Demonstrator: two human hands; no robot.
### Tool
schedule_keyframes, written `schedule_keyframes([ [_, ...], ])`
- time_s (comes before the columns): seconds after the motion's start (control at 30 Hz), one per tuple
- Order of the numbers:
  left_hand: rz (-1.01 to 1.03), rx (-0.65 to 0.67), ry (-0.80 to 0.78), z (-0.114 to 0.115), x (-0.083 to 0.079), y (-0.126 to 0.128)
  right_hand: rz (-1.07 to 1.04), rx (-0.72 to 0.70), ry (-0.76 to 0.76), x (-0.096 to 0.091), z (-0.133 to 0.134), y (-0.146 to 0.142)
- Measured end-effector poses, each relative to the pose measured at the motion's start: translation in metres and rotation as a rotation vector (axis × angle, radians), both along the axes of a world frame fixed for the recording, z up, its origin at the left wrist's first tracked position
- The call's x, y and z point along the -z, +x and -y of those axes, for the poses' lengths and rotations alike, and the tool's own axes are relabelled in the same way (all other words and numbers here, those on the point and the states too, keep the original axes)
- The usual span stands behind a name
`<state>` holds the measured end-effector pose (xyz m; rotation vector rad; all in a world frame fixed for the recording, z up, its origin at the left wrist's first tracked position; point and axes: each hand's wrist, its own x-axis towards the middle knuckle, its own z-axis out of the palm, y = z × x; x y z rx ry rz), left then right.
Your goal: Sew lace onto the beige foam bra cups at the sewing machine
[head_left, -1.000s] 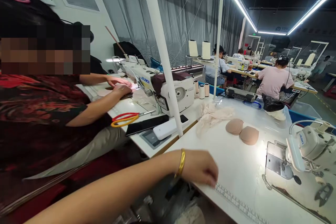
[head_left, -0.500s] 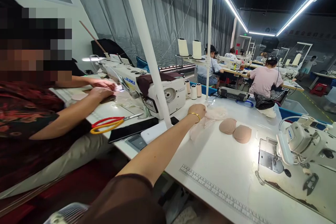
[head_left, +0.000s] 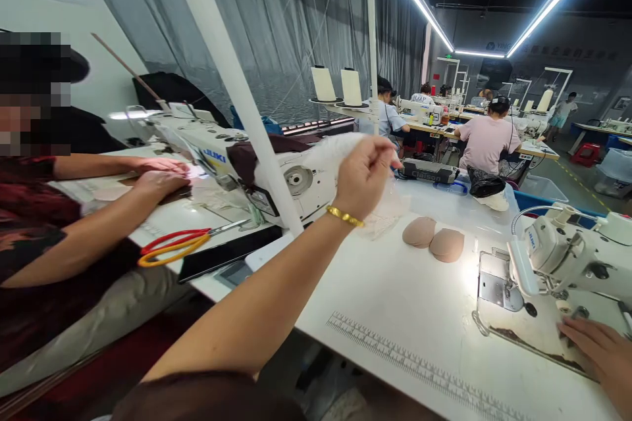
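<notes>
My left hand (head_left: 364, 174), with a gold bangle at the wrist, is raised above the white table (head_left: 395, 302) and pinches a pale sheer piece of fabric (head_left: 382, 207) that hangs down from it. Two beige bra cups (head_left: 433, 239) lie side by side on the table just right of the fabric. My right hand (head_left: 600, 348) rests at the lower right, fingers stretched flat on the bed of my white sewing machine (head_left: 573, 260), holding nothing.
A person in a dark red patterned top sits at the left, both hands at a white JUKI sewing machine (head_left: 232, 158). Red and yellow scissors (head_left: 180, 245) and a black phone (head_left: 224, 251) lie on that table. A white slanted pole (head_left: 232, 92), thread cones (head_left: 338, 84) and other workers stand behind.
My left hand went from the table's near edge to the fabric pile, took hold of the sheer piece and lifted it. My right hand has come into view on the machine bed.
</notes>
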<state>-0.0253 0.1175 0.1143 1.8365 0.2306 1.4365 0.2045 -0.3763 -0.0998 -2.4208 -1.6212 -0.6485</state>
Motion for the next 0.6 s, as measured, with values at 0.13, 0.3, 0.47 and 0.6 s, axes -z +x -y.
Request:
schedule_keyframes([
  [0.13, -0.673, 0.702, -0.222, 0.053, 0.064, -0.010, -0.043, 0.036, 0.021, -0.003, -0.021, -0.025],
  [0.3, -0.910, 1.063, -0.548, 0.097, 0.132, -0.010, -0.432, 0.134, 0.133, -0.045, -0.081, -0.123],
  [0.47, -0.906, 1.164, -0.559, 0.118, 0.135, -0.006, -0.211, -0.003, 0.060, -0.069, -0.138, -0.170],
  [0.6, -0.914, 1.169, -0.534, 0.126, 0.128, -0.006, 0.036, -0.015, 0.073, -0.066, -0.161, -0.175],
])
